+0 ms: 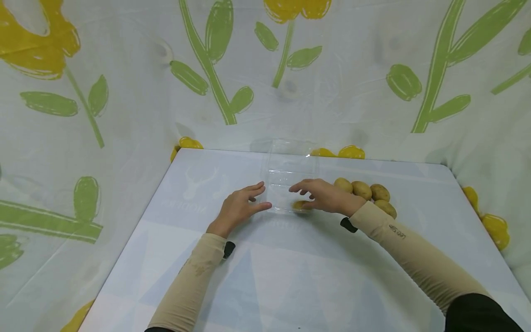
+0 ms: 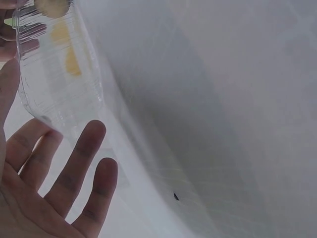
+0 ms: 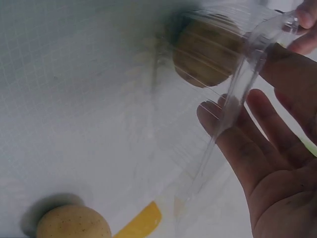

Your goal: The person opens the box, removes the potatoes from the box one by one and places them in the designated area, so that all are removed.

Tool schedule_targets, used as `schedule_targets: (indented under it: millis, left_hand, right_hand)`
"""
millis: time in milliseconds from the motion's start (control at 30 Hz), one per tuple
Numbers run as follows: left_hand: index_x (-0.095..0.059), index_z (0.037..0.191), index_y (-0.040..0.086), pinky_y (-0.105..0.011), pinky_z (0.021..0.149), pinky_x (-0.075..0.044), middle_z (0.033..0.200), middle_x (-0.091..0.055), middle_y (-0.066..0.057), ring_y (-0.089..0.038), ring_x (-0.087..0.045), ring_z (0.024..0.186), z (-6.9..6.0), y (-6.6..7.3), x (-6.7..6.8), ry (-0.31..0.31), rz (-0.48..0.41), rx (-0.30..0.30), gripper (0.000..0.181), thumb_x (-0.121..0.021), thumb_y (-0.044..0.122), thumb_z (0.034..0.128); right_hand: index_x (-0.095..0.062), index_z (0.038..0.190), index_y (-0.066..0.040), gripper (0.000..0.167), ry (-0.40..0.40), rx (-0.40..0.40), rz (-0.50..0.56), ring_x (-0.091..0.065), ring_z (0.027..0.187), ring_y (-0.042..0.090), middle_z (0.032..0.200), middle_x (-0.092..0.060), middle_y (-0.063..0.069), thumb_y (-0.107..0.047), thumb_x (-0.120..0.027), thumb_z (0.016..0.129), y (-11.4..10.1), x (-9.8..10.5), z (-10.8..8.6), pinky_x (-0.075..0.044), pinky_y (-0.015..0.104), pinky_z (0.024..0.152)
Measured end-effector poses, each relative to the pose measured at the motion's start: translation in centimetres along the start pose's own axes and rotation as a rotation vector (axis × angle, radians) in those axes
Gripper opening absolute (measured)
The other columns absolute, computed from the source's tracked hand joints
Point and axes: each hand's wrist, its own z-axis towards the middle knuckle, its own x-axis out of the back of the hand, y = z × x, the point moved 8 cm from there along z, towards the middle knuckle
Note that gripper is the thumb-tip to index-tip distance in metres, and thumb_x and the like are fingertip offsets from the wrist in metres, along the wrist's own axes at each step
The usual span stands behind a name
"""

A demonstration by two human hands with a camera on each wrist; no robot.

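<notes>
A clear plastic clamshell box (image 1: 279, 192) lies with its lid (image 1: 290, 154) raised at the back. One potato (image 1: 298, 205) sits inside, at the front right corner; the right wrist view shows this potato (image 3: 210, 52) through the clear wall. Over the box's right rim reaches my right hand (image 1: 327, 195), its fingers loosely spread and its thumb close by the potato. My left hand (image 1: 239, 205) is at the left side of the box, fingers extended near the rim. In the left wrist view, fingers (image 2: 74, 171) are spread beside the clear wall; firm contact is hard to tell.
Several loose potatoes (image 1: 362, 189) lie clustered right of the box, partly behind my right forearm. The pale table (image 1: 265, 286) reaches back to a flower-patterned curtain (image 1: 352, 92), which also hangs at both sides.
</notes>
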Motion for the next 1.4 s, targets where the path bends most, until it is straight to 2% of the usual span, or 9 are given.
schedule_targets:
  millis: [167,333,567,633,900,1033,1200,1300,1400]
  left_hand:
    - [-0.057,0.146,0.022,-0.037,0.083,-0.054,0.153,-0.045,0.019,-0.011,-0.068,0.105,0.0,0.1,-0.1,0.012,-0.008,-0.022,0.075,-0.074,0.06,0.0843]
    - [-0.057,0.146,0.021,-0.037,0.082,-0.055,0.153,-0.045,0.018,-0.013,-0.068,0.104,-0.1,0.2,-0.1,0.018,-0.019,-0.035,0.075,-0.074,0.06,0.0841]
    - [-0.057,0.146,0.02,-0.036,0.083,-0.055,0.153,-0.045,0.018,-0.014,-0.068,0.105,-0.2,0.3,0.0,0.018,-0.023,-0.034,0.074,-0.075,0.058,0.0844]
    - [-0.057,0.146,0.02,-0.036,0.083,-0.055,0.153,-0.045,0.017,-0.014,-0.068,0.105,-0.2,0.2,0.0,0.018,-0.019,-0.038,0.074,-0.075,0.058,0.0848]
    - [-0.057,0.146,0.02,-0.036,0.082,-0.054,0.153,-0.045,0.017,-0.014,-0.069,0.105,-0.1,0.3,0.3,0.016,-0.02,-0.04,0.074,-0.075,0.057,0.0852]
    - [-0.056,0.147,0.02,-0.036,0.083,-0.054,0.154,-0.045,0.016,-0.014,-0.068,0.105,-0.1,0.2,0.3,0.013,-0.011,-0.036,0.075,-0.074,0.058,0.0852]
    - [-0.056,0.146,0.018,-0.037,0.086,-0.055,0.154,-0.045,0.014,-0.015,-0.069,0.105,-0.2,0.2,0.1,0.013,-0.009,-0.04,0.075,-0.075,0.057,0.0854]
    - [-0.056,0.146,0.018,-0.038,0.085,-0.055,0.154,-0.045,0.014,-0.015,-0.069,0.105,-0.2,0.2,0.0,0.015,-0.01,-0.043,0.074,-0.075,0.056,0.0857]
    - [-0.056,0.146,0.018,-0.037,0.084,-0.055,0.154,-0.045,0.014,-0.015,-0.069,0.105,-0.2,0.1,0.0,0.013,-0.012,-0.042,0.073,-0.075,0.056,0.0859]
  right_hand:
    - [-0.063,0.136,-0.004,0.052,-0.022,-0.017,-0.057,-0.064,0.114,0.031,0.133,-0.063,0.011,-0.005,-0.081,0.087,0.2,-0.3,0.4,-0.058,0.035,0.089]
    - [-0.068,0.13,-0.005,0.045,-0.052,-0.054,-0.091,-0.066,0.11,0.029,0.126,-0.066,0.013,-0.007,-0.081,0.087,0.3,-0.4,0.6,-0.058,0.036,0.089]
    - [-0.075,0.116,-0.003,0.03,-0.046,-0.006,-0.164,-0.066,0.098,0.019,0.11,-0.072,0.006,-0.004,-0.08,0.086,-0.4,-1.1,1.4,-0.057,0.035,0.09]
    - [-0.075,0.116,-0.003,0.03,-0.043,-0.016,-0.177,-0.066,0.095,0.017,0.109,-0.073,0.006,-0.004,-0.08,0.087,-0.4,-1.3,1.7,-0.057,0.033,0.089]
    - [-0.072,0.121,0.001,0.035,-0.007,-0.032,-0.227,-0.067,0.1,0.02,0.113,-0.074,0.01,-0.007,-0.08,0.088,-0.5,-1.3,2.0,-0.056,0.036,0.092]
    - [-0.073,0.117,0.001,0.029,0.022,-0.026,-0.24,-0.061,0.086,0.017,0.098,-0.072,0.004,-0.006,-0.078,0.09,-0.4,-1.4,2.2,-0.055,0.033,0.082]
    - [-0.072,0.105,0.0,0.017,0.058,-0.012,-0.274,-0.053,0.073,0.015,0.078,-0.061,-0.001,-0.002,-0.077,0.089,-0.1,-1.7,2.6,-0.051,0.029,0.07]
    - [-0.07,0.113,0.002,0.03,0.055,-0.043,-0.293,-0.056,0.077,0.016,0.085,-0.065,0.002,-0.004,-0.081,0.086,0.5,-2.0,2.8,-0.053,0.03,0.075]
    - [-0.067,0.125,0.003,0.046,0.042,-0.103,-0.276,-0.062,0.091,0.02,0.105,-0.072,0.009,-0.007,-0.084,0.083,1.2,-2.1,2.8,-0.054,0.036,0.088]
